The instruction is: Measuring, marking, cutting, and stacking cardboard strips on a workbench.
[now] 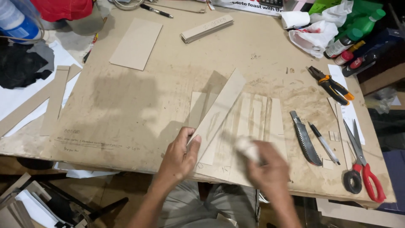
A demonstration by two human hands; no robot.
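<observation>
Head view, looking down at a scuffed plywood worktable (pixel 139 105). Left hand (pixel 179 158) pinching the near end of a long thin board strip (pixel 220 112), thumb on top and fingers curled under, so definitely grasping it. Strip tilting up off the table, running diagonally away toward the upper right, far end lifted over a row of similar flat slats (pixel 257 122) lying side by side on the tabletop. Right hand (pixel 270 171) closing around a small white wad (pixel 247 147), maybe cloth or paper, blurry so hard to tell which, pressing it down on the slats just beside the strip's lower end.

Off to the right of the hands: a folding knife (pixel 304 139) lying next to a pen (pixel 324 143), then red-handled scissors (pixel 363 166) near the table's right edge. Orange-handled pliers (pixel 331 85) sitting farther back. Beyond those, a crumpled white plastic bag (pixel 314 36) and some green bottles (pixel 358 25) crowding the back right corner.

Farther back in the middle, a small stack of narrow strips (pixel 207 28) lying well apart from the hands, and a flat rectangular cardboard sheet (pixel 136 43) resting to its left. More long strips (pixel 50 101) overhanging the left edge on top of white paper. Black cloth (pixel 19 63) bunching up at far left.
</observation>
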